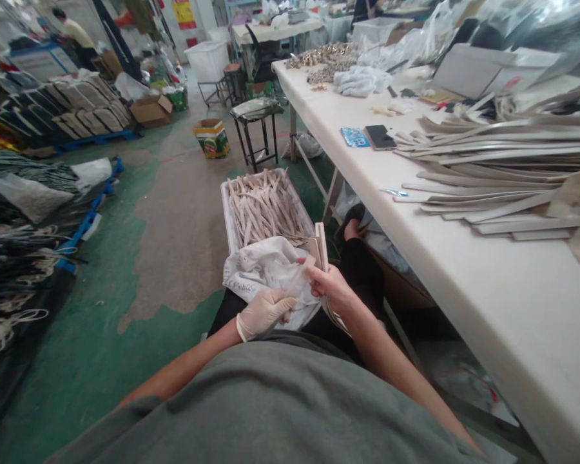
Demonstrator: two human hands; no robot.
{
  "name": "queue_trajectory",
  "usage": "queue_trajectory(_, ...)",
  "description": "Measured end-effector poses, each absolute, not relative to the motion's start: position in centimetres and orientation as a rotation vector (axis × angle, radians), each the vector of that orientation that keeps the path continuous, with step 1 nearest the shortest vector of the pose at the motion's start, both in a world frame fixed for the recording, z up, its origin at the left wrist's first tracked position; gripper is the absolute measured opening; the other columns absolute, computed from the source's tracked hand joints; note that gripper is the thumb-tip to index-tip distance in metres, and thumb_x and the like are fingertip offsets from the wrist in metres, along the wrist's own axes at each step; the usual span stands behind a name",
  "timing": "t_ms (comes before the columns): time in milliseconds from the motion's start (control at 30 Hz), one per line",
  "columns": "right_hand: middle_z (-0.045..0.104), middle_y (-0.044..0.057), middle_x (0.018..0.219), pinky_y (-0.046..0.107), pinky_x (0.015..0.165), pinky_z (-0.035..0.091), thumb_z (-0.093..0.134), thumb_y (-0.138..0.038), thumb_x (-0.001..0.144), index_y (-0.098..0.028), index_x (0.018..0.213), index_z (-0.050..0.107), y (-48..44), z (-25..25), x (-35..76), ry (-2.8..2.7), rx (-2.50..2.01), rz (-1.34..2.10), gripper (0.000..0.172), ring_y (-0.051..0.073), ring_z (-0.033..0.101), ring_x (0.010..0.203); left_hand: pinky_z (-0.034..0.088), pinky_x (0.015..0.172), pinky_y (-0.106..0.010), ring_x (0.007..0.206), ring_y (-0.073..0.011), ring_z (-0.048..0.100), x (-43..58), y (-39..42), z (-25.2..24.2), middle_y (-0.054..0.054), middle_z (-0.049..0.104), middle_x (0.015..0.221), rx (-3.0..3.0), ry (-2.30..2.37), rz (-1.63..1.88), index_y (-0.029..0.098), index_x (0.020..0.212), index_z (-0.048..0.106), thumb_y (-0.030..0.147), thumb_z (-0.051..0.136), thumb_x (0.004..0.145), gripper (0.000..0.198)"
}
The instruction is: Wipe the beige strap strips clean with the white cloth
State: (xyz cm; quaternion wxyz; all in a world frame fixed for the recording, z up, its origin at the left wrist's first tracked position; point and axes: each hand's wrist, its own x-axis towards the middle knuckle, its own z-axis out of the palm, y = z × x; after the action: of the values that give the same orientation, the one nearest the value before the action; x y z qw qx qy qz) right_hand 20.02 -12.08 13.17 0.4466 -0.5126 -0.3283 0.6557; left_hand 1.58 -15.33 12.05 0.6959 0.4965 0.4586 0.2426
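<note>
My right hand (pixel 334 288), bare, is closed around several beige straps (pixel 321 248) whose ends stand up above the fingers. The lower lengths of the straps hang down by my right thigh. My left hand (pixel 265 314) wears a pale thin glove and is closed in a pinch just left of the right hand. What it pinches is too small and pale to make out. Beneath both hands a white cloth bag (pixel 251 265) with dark lettering lies over my lap. Directly beyond it stands a white bin (pixel 226 219) filled with loose beige strips (pixel 265 206).
Along my right runs a long white table (pixel 415 270) bearing stacked straps (pixel 502 154), a dark phone (pixel 379 137) and plastic bags. A black stool (pixel 255 119) and a cardboard box (pixel 211 138) stand ahead. Loaded pallets (pixel 89 216) line the left. A person (pixel 75 33) is far back.
</note>
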Motion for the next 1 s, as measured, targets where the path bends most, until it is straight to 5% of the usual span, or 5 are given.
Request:
queue_trajectory(200, 0.045, -0.005, 0.043, 0.024, 0.038, 0.029, 0.079, -0.042, 0.059, -0.019, 0.055, 0.057, -10.9, 14.0, 21.0, -0.887, -1.417, 1.302, 0.032, 0.008, 0.037, 0.039, 0.037, 0.055, -0.026, 0.053, -0.0127, 0.05, 1.4, -15.5, 12.1, -0.002, 0.058, 0.058, 1.145, 1.04, 0.413, 0.017, 0.068, 0.058, 0.069, 0.064, 0.08, 0.053)
queue_trajectory(400, 0.045, -0.005, 0.044, 0.024, 0.037, 0.032, 0.081, -0.04, 0.059, -0.019, 0.057, 0.058, -8.5, 13.3, 26.1, -0.696, -1.379, 1.037, 0.031, 0.008, 0.038, 0.039, 0.033, 0.052, -0.026, 0.056, -0.0131, 0.047, -2.0, -16.7, 11.2, -0.002, 0.059, 0.061, 1.089, 1.054, 0.324, 0.019, 0.069, 0.059, 0.068, 0.067, 0.08, 0.051)
queue_trajectory(633, 0.071, 0.006, 0.07, 0.026, 0.039, 0.038, 0.079, -0.049, 0.069, -0.013, 0.095, 0.072, -11.4, 10.1, 27.3, -0.79, -1.453, 1.213, 0.046, 0.007, 0.037, 0.04, 0.046, 0.06, -0.023, 0.061, -0.0115, 0.056, -4.2, -12.7, 10.5, -0.004, 0.064, 0.069, 0.87, 1.217, 0.809, 0.014, 0.075, 0.063, 0.067, 0.077, 0.071, 0.055)
queue_trajectory(733, 0.077, 0.009, 0.081, 0.029, 0.042, 0.043, 0.073, -0.051, 0.074, -0.013, 0.114, 0.071, -14.2, 8.3, 28.1, -0.921, -1.66, 1.14, 0.055, 0.014, 0.051, 0.046, 0.045, 0.056, -0.02, 0.057, -0.0091, 0.056, -3.9, -9.6, 12.1, -0.001, 0.066, 0.072, 0.761, 1.27, 1.019, 0.015, 0.082, 0.065, 0.054, 0.084, 0.069, 0.045)
queue_trajectory(1000, 0.077, 0.01, 0.074, 0.032, 0.058, 0.045, 0.058, -0.047, 0.084, -0.019, 0.093, 0.076, -20.2, 4.2, 29.9, -1.443, -2.064, 0.559, 0.034, 0.027, 0.07, 0.066, 0.047, 0.059, -0.017, 0.059, -0.0066, 0.059, -2.1, -2.0, 18.1, 0.005, 0.064, 0.076, 0.791, 1.072, 1.681, 0.024, 0.101, 0.06, 0.043, 0.08, 0.079, 0.035)
